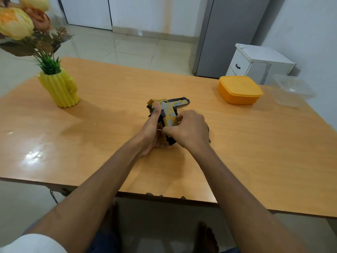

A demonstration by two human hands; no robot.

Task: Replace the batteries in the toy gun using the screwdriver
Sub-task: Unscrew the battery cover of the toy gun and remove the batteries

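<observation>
A yellow, grey and black toy gun is held over the middle of the wooden table, its barrel pointing right and its grip toward me. My left hand grips it from the left, thumb lying up along its rear. My right hand curls round the lower part of the grip, fingers pinching at its base. A dark object shows at the right edge of my right hand; I cannot tell what it is. No screwdriver or batteries are clearly visible.
A yellow ribbed vase with artificial flowers stands at the left. An orange lidded box and a clear plastic container sit at the far right. A white cabinet stands behind the table.
</observation>
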